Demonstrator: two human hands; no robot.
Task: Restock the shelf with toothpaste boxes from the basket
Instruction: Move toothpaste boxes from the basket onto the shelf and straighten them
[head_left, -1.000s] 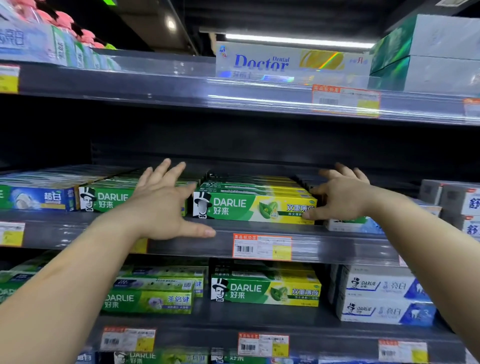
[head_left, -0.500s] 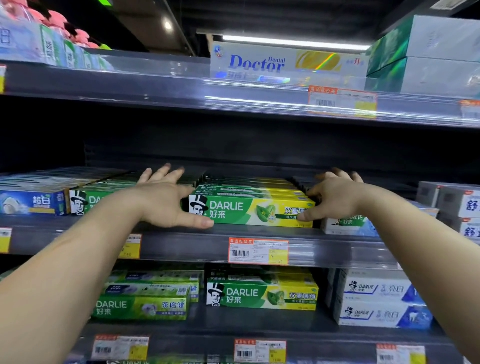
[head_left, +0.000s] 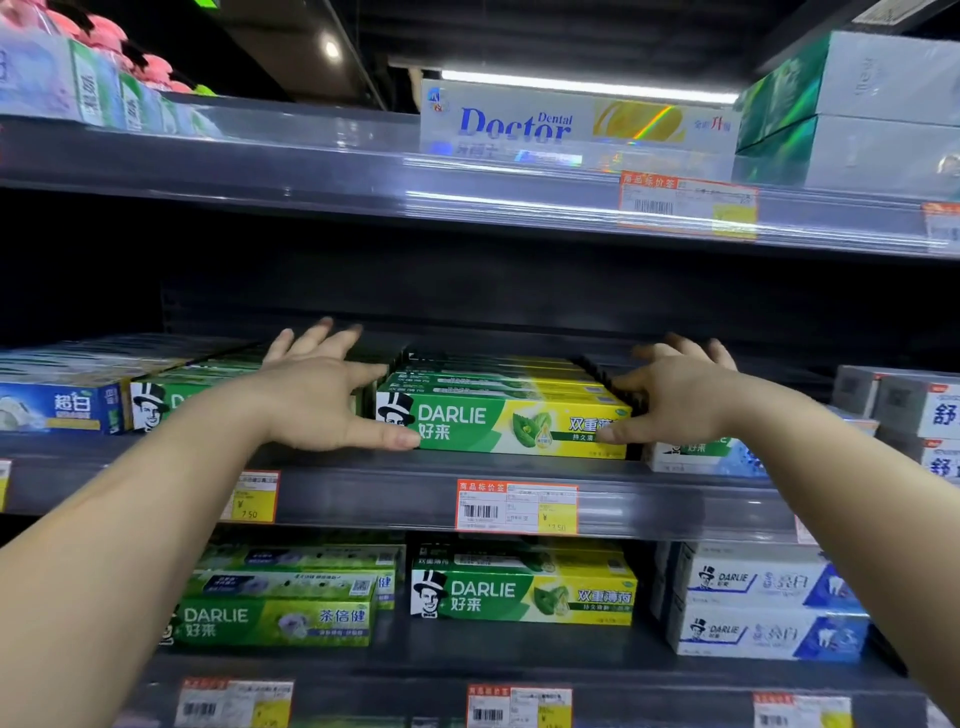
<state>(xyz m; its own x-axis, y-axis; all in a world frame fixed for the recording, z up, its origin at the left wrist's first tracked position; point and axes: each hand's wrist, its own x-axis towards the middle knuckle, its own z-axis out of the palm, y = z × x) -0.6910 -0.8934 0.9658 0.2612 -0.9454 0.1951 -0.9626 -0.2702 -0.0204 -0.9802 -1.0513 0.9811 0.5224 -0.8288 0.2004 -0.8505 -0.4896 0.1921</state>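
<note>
A row of green-and-yellow Darlie toothpaste boxes (head_left: 511, 426) lies on the middle shelf (head_left: 363, 491), one behind another. My left hand (head_left: 317, 400) rests against the row's left end, fingers spread toward the back and thumb on the front box's lower left corner. At the right end, my right hand (head_left: 675, 400) presses in the same way, its thumb touching the front face. Neither hand lifts a box. The basket is not in view.
Other green Darlie boxes (head_left: 150, 410) and blue boxes (head_left: 57, 408) sit left of the row, and white boxes (head_left: 696, 454) sit to its right. The top shelf holds a Dental Doctor box (head_left: 571, 124). The lower shelf holds more Darlie boxes (head_left: 519, 597). Price tags (head_left: 517, 506) line the shelf edges.
Both hands stay at the ends of the row. The left thumb has moved from the shelf edge up onto the front box's corner. The view has shifted slightly.
</note>
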